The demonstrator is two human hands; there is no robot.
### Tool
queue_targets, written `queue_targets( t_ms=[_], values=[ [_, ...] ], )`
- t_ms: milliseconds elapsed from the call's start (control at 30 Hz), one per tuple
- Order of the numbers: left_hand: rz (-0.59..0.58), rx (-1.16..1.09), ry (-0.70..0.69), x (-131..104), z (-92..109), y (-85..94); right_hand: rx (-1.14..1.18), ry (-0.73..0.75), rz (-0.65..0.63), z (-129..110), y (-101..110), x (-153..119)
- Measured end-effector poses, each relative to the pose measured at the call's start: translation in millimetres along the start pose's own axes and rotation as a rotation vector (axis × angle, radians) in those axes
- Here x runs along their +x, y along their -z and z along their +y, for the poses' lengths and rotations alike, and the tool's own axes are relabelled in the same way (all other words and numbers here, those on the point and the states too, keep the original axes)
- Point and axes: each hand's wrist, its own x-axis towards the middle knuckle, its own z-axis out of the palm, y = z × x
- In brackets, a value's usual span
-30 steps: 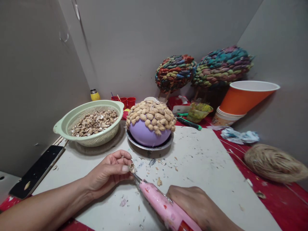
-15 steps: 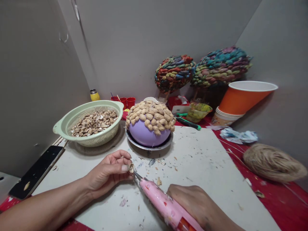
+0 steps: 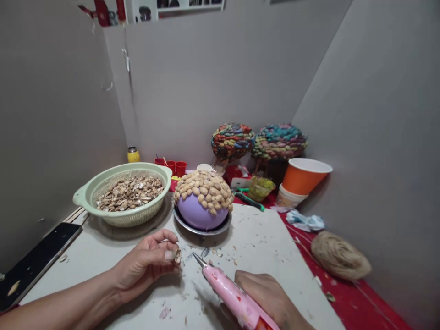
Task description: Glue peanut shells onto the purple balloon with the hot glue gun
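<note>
- Down at the lower left of the head view, the left hand [image 3: 146, 263] is pinching a rough, hollow bit of peanut shell [image 3: 178, 255] between thumb and fingertips, the other fingers loosely curling.
- Over to its right, the right hand [image 3: 263, 291] is gripping a glossy pink glue gun [image 3: 232, 295]. Those fingers are folding around the body, but the tips are hiding, so I can't tell how they're sitting. The tapering metal nozzle [image 3: 199, 260] is pointing up-left, near the shell but not touching it.
- Just beyond the hands, a smooth, rounded purple balloon [image 3: 201, 213] is sitting in a shallow, shiny metal bowl [image 3: 206, 233]. Bumpy tan peanut shells [image 3: 206, 189] are covering its top like cobblestones, while the lower front is showing bare.
- Left of that, a pale green mesh basket [image 3: 125, 214] is holding a heap of brittle, curved shell halves [image 3: 130, 195].
- Under all this, a flat whitish board [image 3: 268, 250] is collecting flakes and smudges, with red cloth [image 3: 366, 302] peeking out along its right side.
- On that cloth, an oval bundle of fibrous twine [image 3: 338, 255] is lying near a crumpled cloth [image 3: 305, 221], and a slanting orange cup [image 3: 304, 179] is leaning behind them.
- Toward the back, two knobbly, multicolored ovals [image 3: 232, 142] are standing side by side.
</note>
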Motion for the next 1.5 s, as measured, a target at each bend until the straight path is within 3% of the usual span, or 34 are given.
queue_targets(
  t_ms=[133, 267, 367, 533, 700, 867, 967, 1033, 1200, 1500],
  values=[
    [0.001, 0.02, -0.093, -11.4, 17.7, -6.7, -0.157, -0.006, -0.131, 8.2, 11.3, -3.1],
    [-0.049, 0.085, -0.2, -25.0, 47.7, -18.9, -0.229, -0.286, -0.383, 4.4, 32.2, -5.4],
    [-0.102, 0.197, -0.281, -26.2, 73.1, -31.4, -0.266, -0.485, -0.461, 6.0, 44.9, -4.6],
    [-0.169, 0.466, -0.472, -4.5, 107.0, -52.8, -0.317, -0.613, -0.51, 19.0, 56.1, -0.9],
    [-0.207, 0.826, -0.622, 27.2, 121.2, -61.1, -0.203, -0.632, -0.578, 19.8, 81.3, 12.0],
    [-0.324, 1.396, -0.961, 52.9, 122.6, -58.5, -0.164, -0.542, -0.347, 21.3, 107.2, 40.4],
    [-0.442, 1.652, -1.163, 67.2, 121.5, -55.0, -0.197, -0.403, -0.179, 25.6, 107.8, 59.7],
    [-0.499, 1.768, -1.226, 75.6, 121.3, -52.3, -0.212, -0.338, -0.1, 29.0, 102.9, 72.2],
    [-0.569, 1.92, -1.326, 88.3, 125.4, -48.0, -0.197, -0.268, 0.003, 43.7, 87.2, 95.4],
    [-0.711, 2.037, -1.449, 99.8, 128.9, -52.5, -0.075, -0.278, 0.169, 64.7, 75.4, 108.7]
  ],
)
